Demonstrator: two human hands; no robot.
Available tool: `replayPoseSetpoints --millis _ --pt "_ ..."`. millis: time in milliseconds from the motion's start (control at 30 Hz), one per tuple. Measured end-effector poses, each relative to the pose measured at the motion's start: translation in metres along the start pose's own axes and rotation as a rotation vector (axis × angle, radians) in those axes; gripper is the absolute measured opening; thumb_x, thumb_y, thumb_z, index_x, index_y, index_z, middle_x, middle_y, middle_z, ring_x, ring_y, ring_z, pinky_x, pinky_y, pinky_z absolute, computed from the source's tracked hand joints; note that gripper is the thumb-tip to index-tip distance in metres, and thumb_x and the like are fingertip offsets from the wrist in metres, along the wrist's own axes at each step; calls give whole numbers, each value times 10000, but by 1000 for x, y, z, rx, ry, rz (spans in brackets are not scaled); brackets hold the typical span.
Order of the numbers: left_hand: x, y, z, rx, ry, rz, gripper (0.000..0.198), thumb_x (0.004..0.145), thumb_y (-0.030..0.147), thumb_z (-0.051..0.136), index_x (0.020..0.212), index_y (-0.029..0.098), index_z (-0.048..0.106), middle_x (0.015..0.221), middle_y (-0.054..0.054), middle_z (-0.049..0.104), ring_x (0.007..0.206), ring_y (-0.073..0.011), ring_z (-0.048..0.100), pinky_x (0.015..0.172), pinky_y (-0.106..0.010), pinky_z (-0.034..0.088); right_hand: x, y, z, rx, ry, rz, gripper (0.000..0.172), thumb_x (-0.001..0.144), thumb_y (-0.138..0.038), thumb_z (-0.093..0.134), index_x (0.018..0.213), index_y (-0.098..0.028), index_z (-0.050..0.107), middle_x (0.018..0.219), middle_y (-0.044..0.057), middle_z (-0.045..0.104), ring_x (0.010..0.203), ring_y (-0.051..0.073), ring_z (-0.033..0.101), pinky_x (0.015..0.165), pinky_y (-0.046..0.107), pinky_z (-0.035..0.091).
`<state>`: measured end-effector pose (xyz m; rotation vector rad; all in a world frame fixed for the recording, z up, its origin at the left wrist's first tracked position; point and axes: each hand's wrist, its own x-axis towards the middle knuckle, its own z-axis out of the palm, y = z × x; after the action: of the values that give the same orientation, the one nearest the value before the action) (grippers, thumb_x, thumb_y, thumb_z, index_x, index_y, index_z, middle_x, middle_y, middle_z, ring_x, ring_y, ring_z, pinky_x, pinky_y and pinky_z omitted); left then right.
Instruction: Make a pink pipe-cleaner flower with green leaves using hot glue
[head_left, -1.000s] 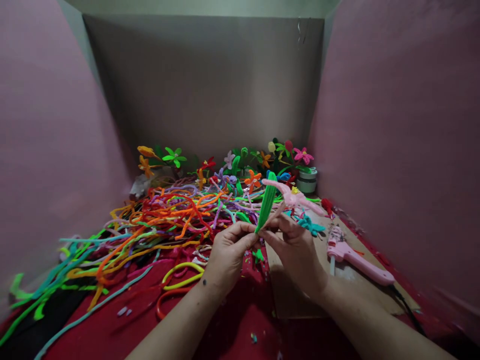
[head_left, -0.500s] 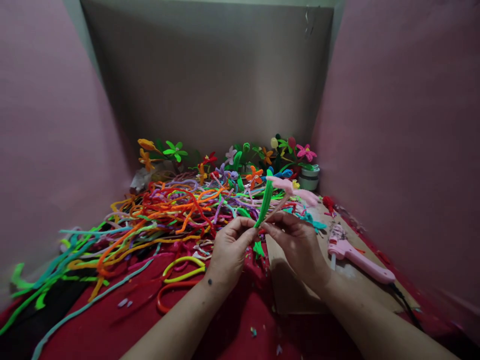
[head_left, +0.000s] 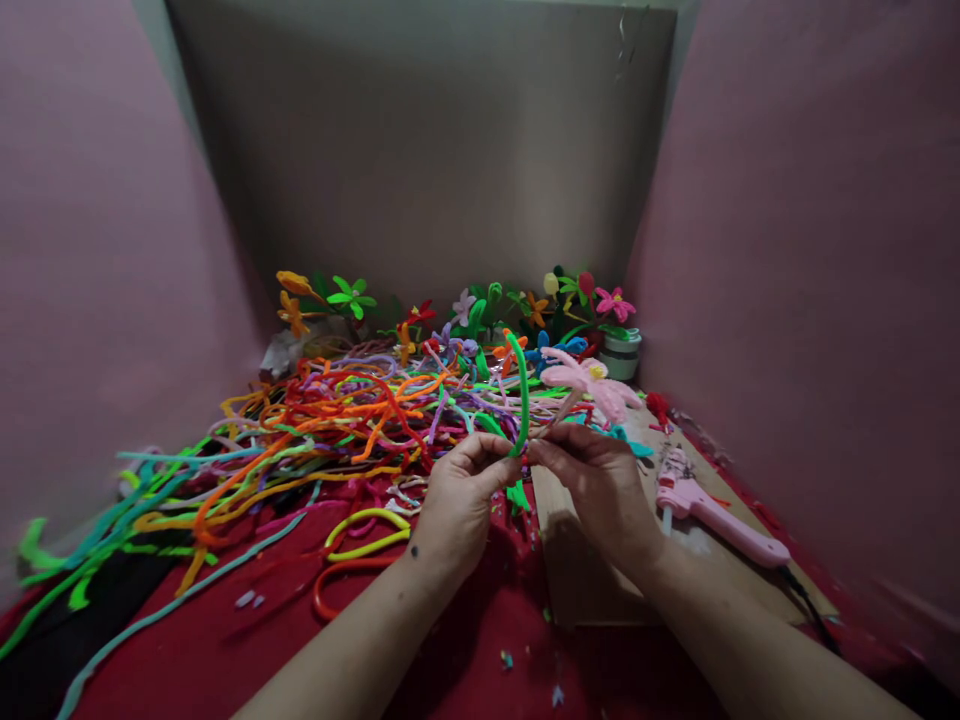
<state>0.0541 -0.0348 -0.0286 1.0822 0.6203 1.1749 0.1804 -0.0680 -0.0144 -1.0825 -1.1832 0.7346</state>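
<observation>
Pinching, left hand: the thumb and fingertips of the left hand, mid-frame, close on the foot of a fuzzy green leaf, which rises edge-on, its tip curving left.
Pinching, right hand: the right hand, just beside it, grips the low end of a brownish stem. I can't tell whether leaf and stem touch.
Pink flower: on that stem, right of centre, a pale pink flower with a yellow middle leans right.
Glue gun: at lower right a pink glue gun lies on a brown board, its cord running toward the corner.
Fuzzy sticks: a tangled heap of fuzzy sticks in orange, red, green and purple spreads across the left and centre.
Loops: below the heap, left of the hands, lie a yellow loop and a red loop.
Cloth: red cloth, dotted with scraps, fills the bottom.
Back row: bright handmade flowers stand along the grey wall, a pale pot at their right end.
</observation>
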Motion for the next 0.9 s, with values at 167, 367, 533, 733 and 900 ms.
replayPoseSetpoints --millis 167,367,533,733,900 --pt "4 6 -7 -8 -79 -86 98 642 136 673 710 137 602 687 9 601 619 -90 545 626 -217 420 3 3 0 95 -51 -5 56 677 -204 648 703 -203 697 668 -11 663 673 141 575 678 278 466" --pt "6 5 -7 -36 -57 -93 136 619 142 699 680 137 579 623 23 582 547 -80 531 553 -204 409 2 2 -2 -24 -50 -29 72 681 -231 652 716 -204 708 717 -4 674 713 168 585 688 299 475" --pt "2 2 1 -106 8 -87 167 604 130 706 683 139 560 634 26 577 561 -75 523 564 -196 401 -1 -2 -2 4 -121 -22 149 721 -254 631 836 -217 718 718 -5 680 720 180 598 685 306 484" --pt "2 3 1 -87 20 -57 145 589 79 672 652 142 557 601 38 562 555 -73 510 583 -201 402 1 4 -2 58 -127 -44 137 746 -233 611 829 -208 716 708 -1 663 730 177 583 701 306 472" --pt "4 5 -5 -16 -72 -108 125 602 97 681 652 137 573 620 19 594 575 -85 540 581 -206 406 4 7 -1 131 -93 -7 100 695 -239 656 765 -211 722 703 1 653 714 164 574 690 302 477"
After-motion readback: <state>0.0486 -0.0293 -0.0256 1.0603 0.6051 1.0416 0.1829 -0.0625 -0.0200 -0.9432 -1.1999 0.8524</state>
